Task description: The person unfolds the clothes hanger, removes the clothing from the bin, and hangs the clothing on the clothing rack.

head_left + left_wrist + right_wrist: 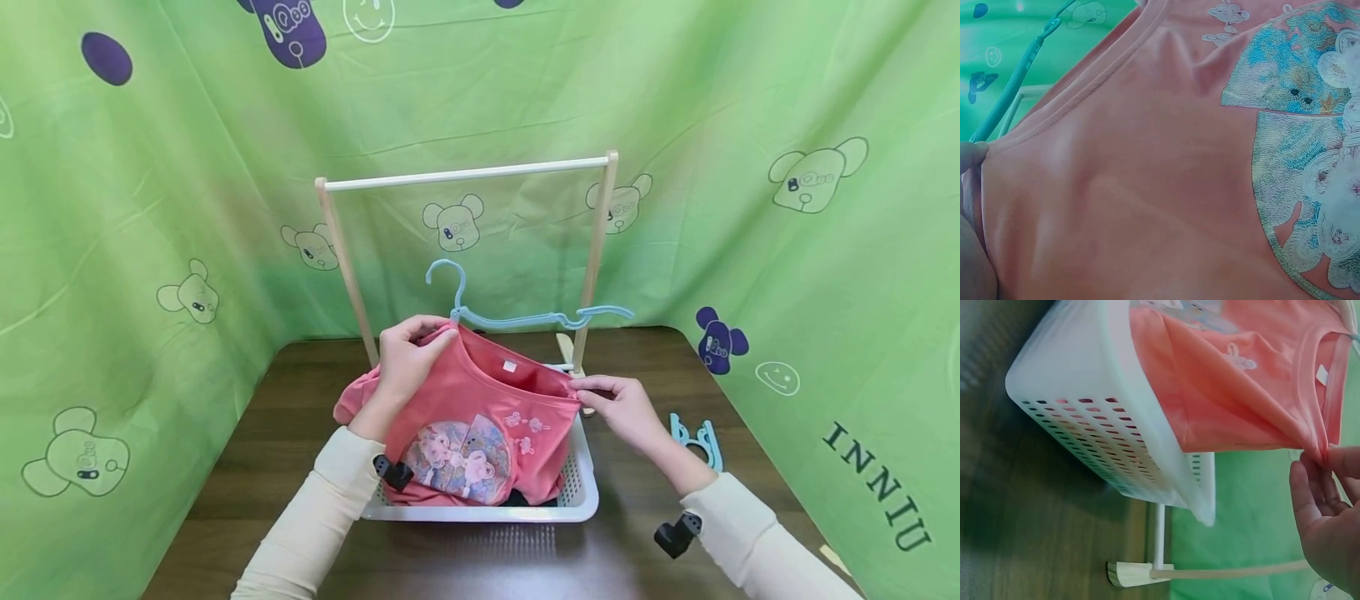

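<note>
Pinching pink shirt (457, 400) at neckline edges (517, 389), left fingers (420, 324) and right fingers (606, 383) closed, hanger (517, 322) well below rail (465, 176)

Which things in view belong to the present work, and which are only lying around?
Likely belonging:
pink round-neck top, held up
light-blue hanger at its neckline
white basket beneath
clothes rack

Apparently uninvolved:
folded blue hanger, right side
green curtain, backdrop
</note>
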{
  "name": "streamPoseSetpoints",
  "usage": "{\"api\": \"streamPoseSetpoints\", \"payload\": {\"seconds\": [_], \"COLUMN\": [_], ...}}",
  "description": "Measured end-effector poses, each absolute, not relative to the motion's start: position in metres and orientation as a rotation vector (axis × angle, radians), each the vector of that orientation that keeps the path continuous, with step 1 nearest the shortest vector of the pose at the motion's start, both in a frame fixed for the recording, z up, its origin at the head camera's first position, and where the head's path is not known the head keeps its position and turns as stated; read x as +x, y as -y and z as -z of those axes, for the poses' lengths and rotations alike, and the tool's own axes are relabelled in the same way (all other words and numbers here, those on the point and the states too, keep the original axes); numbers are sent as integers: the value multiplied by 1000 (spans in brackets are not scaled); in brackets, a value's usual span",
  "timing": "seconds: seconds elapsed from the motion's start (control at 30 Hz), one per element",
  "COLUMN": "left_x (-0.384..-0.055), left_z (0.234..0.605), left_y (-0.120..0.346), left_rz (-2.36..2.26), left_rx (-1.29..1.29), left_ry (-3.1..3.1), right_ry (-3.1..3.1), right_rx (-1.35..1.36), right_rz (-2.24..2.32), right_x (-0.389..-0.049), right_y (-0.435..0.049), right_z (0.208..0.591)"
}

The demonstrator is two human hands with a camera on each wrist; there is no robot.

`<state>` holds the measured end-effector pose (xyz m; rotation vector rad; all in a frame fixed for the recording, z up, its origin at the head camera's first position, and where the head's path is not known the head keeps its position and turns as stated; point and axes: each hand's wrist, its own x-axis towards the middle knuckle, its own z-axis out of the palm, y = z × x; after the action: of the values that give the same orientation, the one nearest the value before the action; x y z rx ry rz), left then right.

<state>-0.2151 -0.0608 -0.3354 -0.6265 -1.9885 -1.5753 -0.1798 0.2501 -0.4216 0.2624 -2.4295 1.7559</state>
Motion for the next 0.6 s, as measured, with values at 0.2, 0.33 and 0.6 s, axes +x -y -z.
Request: {"api": "streamPoseSetpoints", "payload": {"seconds": [0.2, 0.33, 0.6], "left_x": [-215, -214, -214], "left_z": [337, 337, 338], "left_y": [63, 67, 74], "left_rz": [1577, 1559, 1591], "left_rx": [-637, -668, -759], "left_ry": [2003, 2000, 1964], "right_ry": [2415, 2382, 2324], "right_rx": [199, 190, 228], "right_rz": [-1749, -1751, -1744], "right_x": [-180, -180, -180], "right_y": [-256, -261, -273], "right_z": [413, 407, 391]}}
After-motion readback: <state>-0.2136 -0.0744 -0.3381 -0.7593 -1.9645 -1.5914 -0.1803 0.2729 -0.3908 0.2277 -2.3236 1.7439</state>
